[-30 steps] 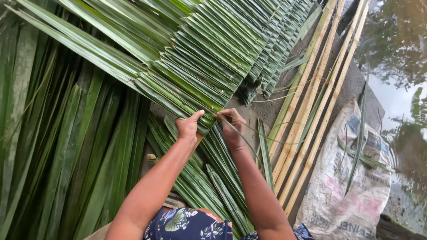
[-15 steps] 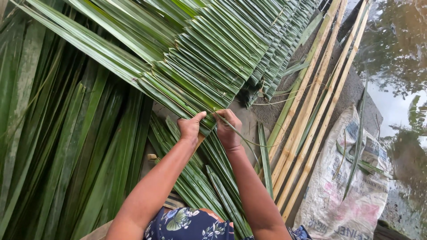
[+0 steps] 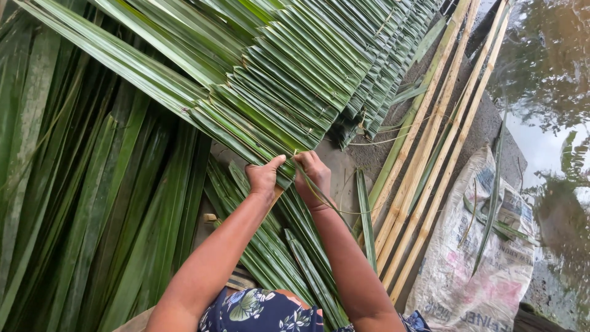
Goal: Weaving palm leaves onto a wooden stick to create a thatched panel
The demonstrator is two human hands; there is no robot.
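A long panel of folded green palm leaves (image 3: pixel 289 80) runs away from me, its near end right at my hands. My left hand (image 3: pixel 264 177) pinches the folded edge of the last leaf (image 3: pixel 246 136), thumb up. My right hand (image 3: pixel 313 175) is closed beside it on the same leaf edge and holds a thin pale strip (image 3: pixel 335 206) that loops down to the right. The two hands almost touch. Loose green leaves (image 3: pixel 270 246) lie under my forearms.
Several long bamboo poles (image 3: pixel 424 154) lie side by side to the right of the panel. A printed woven sack (image 3: pixel 473 264) rests on the ground at the lower right, next to wet ground or water (image 3: pixel 547 92). Long loose leaves (image 3: pixel 92 203) fill the left.
Both hands have stayed at the panel's near end, drawing slightly closer together. The thin strip still trails from my right hand.
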